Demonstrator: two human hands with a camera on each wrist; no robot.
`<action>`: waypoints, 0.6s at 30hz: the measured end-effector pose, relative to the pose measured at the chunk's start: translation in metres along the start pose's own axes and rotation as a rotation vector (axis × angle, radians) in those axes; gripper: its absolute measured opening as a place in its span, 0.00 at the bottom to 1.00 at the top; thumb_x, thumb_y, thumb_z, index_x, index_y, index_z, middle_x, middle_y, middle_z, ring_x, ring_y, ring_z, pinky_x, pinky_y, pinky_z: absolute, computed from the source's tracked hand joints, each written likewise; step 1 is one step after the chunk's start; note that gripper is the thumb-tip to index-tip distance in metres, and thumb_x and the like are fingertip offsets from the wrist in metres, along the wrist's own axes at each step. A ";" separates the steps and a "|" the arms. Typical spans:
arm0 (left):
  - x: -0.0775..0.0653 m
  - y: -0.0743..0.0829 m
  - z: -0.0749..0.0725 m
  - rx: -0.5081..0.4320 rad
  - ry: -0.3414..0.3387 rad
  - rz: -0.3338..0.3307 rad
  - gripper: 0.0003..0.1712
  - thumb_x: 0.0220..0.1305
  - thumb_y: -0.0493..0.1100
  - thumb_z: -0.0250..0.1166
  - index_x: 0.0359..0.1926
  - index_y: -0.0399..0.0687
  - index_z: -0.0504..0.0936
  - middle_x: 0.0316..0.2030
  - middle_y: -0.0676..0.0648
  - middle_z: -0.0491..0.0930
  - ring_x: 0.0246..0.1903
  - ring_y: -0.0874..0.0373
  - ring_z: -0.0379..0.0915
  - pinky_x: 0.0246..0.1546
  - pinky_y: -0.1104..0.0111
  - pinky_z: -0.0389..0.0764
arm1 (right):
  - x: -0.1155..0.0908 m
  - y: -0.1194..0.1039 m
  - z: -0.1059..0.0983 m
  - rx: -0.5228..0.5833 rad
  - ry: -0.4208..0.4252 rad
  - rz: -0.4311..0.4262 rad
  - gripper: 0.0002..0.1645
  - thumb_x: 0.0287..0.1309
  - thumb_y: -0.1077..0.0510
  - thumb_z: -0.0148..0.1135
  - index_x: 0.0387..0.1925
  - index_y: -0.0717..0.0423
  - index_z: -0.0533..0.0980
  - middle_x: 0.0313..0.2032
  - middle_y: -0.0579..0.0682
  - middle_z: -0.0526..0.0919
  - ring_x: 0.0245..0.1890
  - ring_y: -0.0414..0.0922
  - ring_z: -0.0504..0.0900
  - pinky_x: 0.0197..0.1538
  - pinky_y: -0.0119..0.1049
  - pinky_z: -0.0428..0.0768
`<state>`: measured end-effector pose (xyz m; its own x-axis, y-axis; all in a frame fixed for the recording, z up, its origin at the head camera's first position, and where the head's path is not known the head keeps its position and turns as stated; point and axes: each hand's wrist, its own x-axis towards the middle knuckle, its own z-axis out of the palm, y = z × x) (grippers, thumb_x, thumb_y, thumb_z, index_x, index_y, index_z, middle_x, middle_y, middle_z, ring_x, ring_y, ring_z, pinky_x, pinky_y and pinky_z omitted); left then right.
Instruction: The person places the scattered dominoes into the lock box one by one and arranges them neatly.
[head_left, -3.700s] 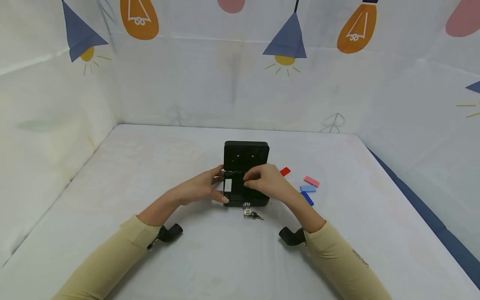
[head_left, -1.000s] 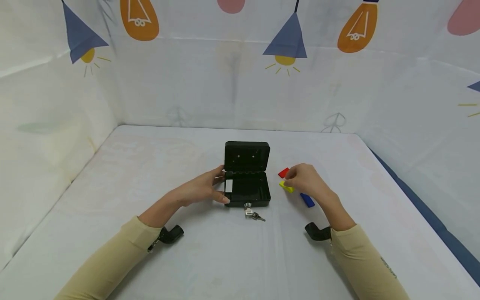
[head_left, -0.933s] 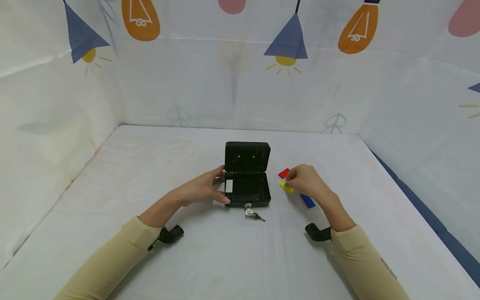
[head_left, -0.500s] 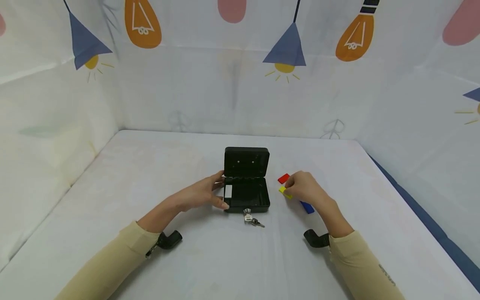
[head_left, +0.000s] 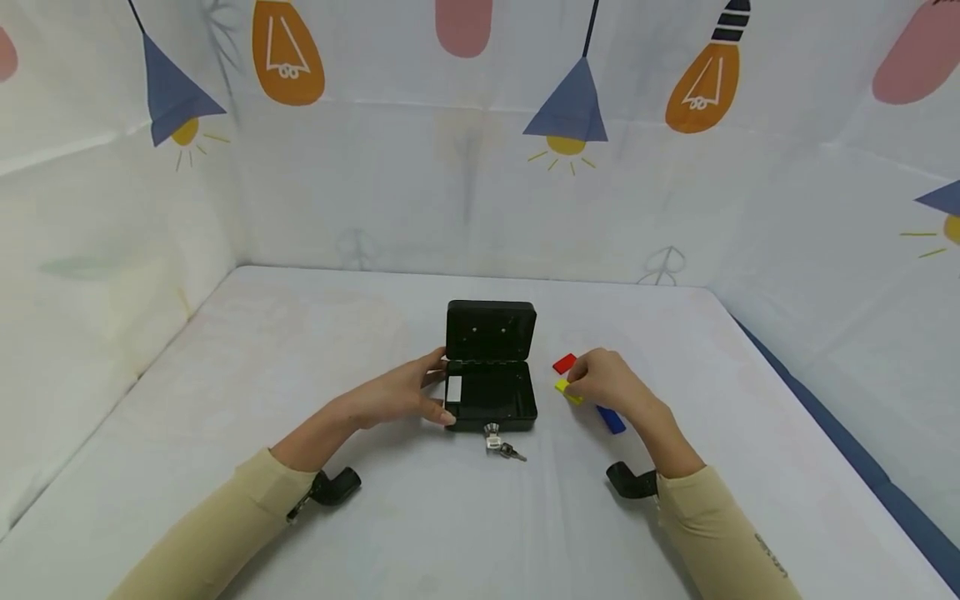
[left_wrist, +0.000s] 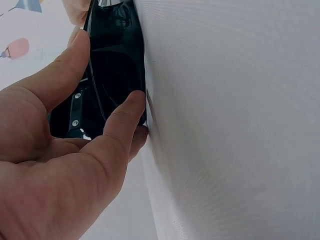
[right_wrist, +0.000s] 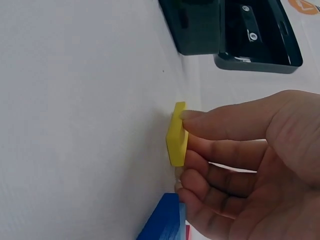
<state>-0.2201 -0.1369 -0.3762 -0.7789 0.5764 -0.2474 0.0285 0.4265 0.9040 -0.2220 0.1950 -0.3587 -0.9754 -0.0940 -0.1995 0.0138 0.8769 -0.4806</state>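
A small black cash box (head_left: 491,426) stands with its lid (head_left: 491,332) raised. My left hand (head_left: 397,395) rests against its left side, thumb at the front corner. In the left wrist view, the fairly straight fingers (left_wrist: 120,120) touch the outer wall and the thumb meets the rim. To the box's right, my right hand (head_left: 613,386) pinches a yellow block (right_wrist: 177,137) between thumb and fingertips, close to the tabletop. A red block (head_left: 565,363) lies just beyond that hand and a dark blue block (head_left: 611,420) on its near side.
A silver lock (head_left: 492,438) with keys (head_left: 512,452) sits at the box's front. Behind the dark blue block, the right wrist view shows a light blue block (right_wrist: 182,220). White cloth with printed lamps (head_left: 566,104) hangs behind the white table (head_left: 465,533).
My right hand has gone from inside the box to the blocks on its right, where it pinches the yellow one. The left hand stays at the box. The head view has tilted up slightly.
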 end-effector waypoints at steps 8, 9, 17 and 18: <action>0.002 -0.002 0.000 -0.006 -0.010 0.009 0.70 0.53 0.43 0.77 0.80 0.53 0.32 0.79 0.43 0.44 0.78 0.46 0.46 0.70 0.51 0.68 | 0.002 0.003 -0.002 0.025 -0.027 0.017 0.09 0.56 0.60 0.68 0.35 0.63 0.83 0.37 0.55 0.83 0.34 0.46 0.77 0.34 0.32 0.79; 0.002 -0.002 0.001 -0.007 -0.012 0.010 0.70 0.53 0.43 0.77 0.80 0.53 0.32 0.79 0.43 0.44 0.78 0.46 0.46 0.70 0.51 0.68 | 0.002 0.003 -0.003 0.028 -0.027 0.017 0.09 0.56 0.60 0.68 0.35 0.63 0.83 0.37 0.55 0.83 0.34 0.46 0.77 0.34 0.32 0.79; 0.002 -0.001 0.001 -0.015 -0.016 0.007 0.70 0.53 0.42 0.77 0.80 0.53 0.32 0.79 0.44 0.44 0.78 0.45 0.44 0.70 0.51 0.68 | 0.002 0.003 0.000 0.039 -0.030 0.029 0.08 0.57 0.60 0.67 0.35 0.62 0.82 0.37 0.54 0.83 0.34 0.46 0.77 0.34 0.31 0.78; 0.002 -0.002 0.001 -0.020 -0.017 0.007 0.70 0.53 0.42 0.77 0.80 0.54 0.32 0.80 0.44 0.44 0.78 0.45 0.44 0.70 0.51 0.68 | 0.002 0.002 0.000 0.033 -0.029 0.027 0.08 0.57 0.60 0.67 0.35 0.62 0.82 0.36 0.54 0.82 0.34 0.46 0.77 0.34 0.31 0.78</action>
<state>-0.2211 -0.1358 -0.3784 -0.7680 0.5910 -0.2467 0.0212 0.4085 0.9125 -0.2238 0.1965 -0.3604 -0.9679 -0.0841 -0.2371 0.0480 0.8634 -0.5022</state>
